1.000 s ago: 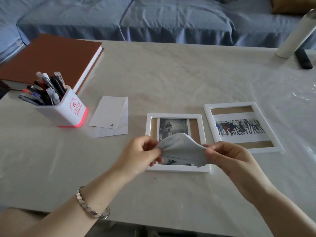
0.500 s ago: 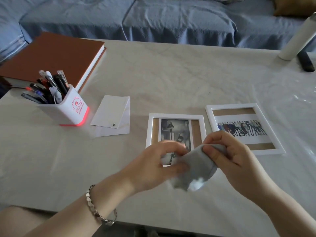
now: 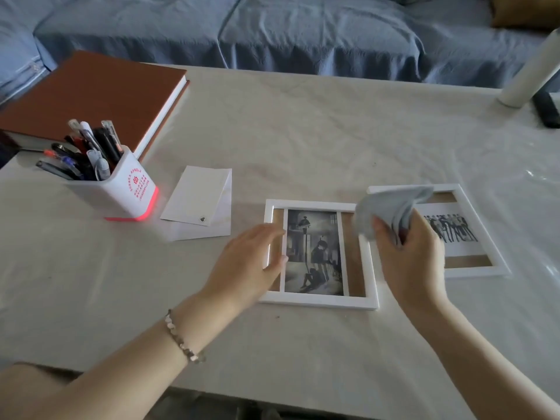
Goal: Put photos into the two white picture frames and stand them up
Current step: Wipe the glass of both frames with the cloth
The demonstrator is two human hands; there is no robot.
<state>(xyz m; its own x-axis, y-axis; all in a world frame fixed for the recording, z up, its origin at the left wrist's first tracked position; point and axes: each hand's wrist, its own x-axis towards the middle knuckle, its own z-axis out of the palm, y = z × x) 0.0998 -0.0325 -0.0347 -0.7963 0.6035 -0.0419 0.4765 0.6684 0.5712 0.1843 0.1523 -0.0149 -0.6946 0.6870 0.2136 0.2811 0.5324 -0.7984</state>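
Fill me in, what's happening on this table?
A person is working on two white picture frames, both lying flat on the table with photos in them. The left hand rests with straight fingers on the left edge of the nearer frame, which holds a black-and-white photo. The right hand grips a bunched grey cloth over a corner of the second frame. Neither frame is standing yet.

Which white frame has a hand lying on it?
The left frame, with the tall grey photo: the left hand rests on its edge. The right frame shows a row of people.
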